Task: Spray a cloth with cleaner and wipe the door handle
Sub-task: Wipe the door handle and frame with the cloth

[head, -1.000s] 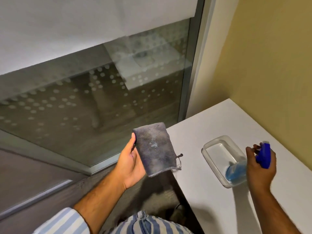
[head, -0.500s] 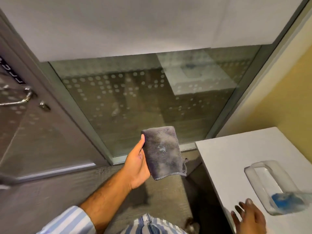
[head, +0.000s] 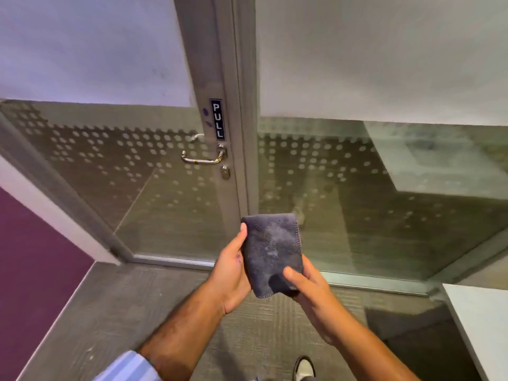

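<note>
A: Head view. Folded grey cloth (head: 270, 250) held up between both hands, below and right of the door handle (head: 203, 157), well apart from it.

B: Left hand (head: 232, 273)?

A: Cupped along the cloth's left edge, thumb up the side, fingers hidden behind the fabric. Gripping, not spread.

B: Right hand (head: 309, 283)?

A: Pinching the cloth's lower right corner, thumb on the front face, other fingers behind. Pale damp-looking patches on the cloth's front, near its middle.

B: Handle itself?

A: Metal lever, horizontal, on the frame of a glass door (head: 132, 171) with a dotted frosted band. PULL sign (head: 217, 119) just above the handle, small lock cylinder (head: 225, 172) just below it. Neither hand touching the handle.

B: Else, taken from the handle?

A: Glass panel (head: 384, 193) to its right, past the door frame. White table corner (head: 483, 320) far down to the right. Striped sleeve (head: 129, 367) well below, at the bottom edge; shoe tip (head: 303, 367) lower right of it. Carpeted floor (head: 115, 312) under both arms.
</note>
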The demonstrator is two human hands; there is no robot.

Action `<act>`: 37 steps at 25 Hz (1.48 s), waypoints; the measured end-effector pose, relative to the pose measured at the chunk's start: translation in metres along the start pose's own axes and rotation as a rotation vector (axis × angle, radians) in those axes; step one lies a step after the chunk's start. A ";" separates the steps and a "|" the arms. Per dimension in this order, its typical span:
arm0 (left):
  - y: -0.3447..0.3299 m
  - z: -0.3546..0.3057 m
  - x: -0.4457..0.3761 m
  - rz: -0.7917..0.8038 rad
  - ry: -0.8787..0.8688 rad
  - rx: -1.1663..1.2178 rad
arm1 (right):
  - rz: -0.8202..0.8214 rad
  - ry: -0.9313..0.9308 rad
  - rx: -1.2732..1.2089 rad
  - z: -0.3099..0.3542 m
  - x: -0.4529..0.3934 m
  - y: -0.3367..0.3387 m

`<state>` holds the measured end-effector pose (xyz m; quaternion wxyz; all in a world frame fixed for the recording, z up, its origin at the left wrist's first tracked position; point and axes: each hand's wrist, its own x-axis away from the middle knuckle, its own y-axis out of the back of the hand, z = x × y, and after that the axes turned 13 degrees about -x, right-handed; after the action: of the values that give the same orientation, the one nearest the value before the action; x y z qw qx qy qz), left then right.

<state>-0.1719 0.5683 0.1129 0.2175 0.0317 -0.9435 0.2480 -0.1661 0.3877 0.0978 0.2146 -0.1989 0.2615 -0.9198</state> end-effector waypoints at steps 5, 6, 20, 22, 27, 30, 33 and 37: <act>0.071 -0.029 0.011 -0.128 0.008 0.019 | 0.181 -0.246 -0.331 -0.022 -0.046 -0.055; 0.084 -0.032 0.009 -0.132 0.007 0.028 | 0.182 -0.289 -0.388 -0.025 -0.057 -0.065; 0.209 -0.168 -0.079 -0.457 -0.337 -0.492 | 0.106 -0.282 -0.560 -0.012 -0.230 -0.150; 0.218 -0.190 -0.087 -0.595 -0.552 -0.671 | 0.040 -0.211 -0.529 -0.013 -0.245 -0.152; 0.221 -0.289 -0.108 -0.670 -1.005 -1.331 | -0.157 0.049 -0.307 -0.020 -0.271 -0.172; 0.217 -0.346 -0.129 -0.723 -1.199 -1.556 | -0.283 0.221 -0.223 -0.025 -0.273 -0.190; 0.219 -0.393 -0.152 -0.806 -1.387 -1.678 | -0.386 0.306 -0.219 -0.035 -0.277 -0.206; 0.229 -0.426 -0.176 -0.860 -1.529 -1.808 | -0.511 0.424 -0.171 -0.047 -0.293 -0.228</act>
<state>0.1167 0.9658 0.2670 -0.3763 0.3110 -0.5738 -0.6576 -0.0121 0.7279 0.1162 -0.0995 -0.0795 0.3181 -0.9395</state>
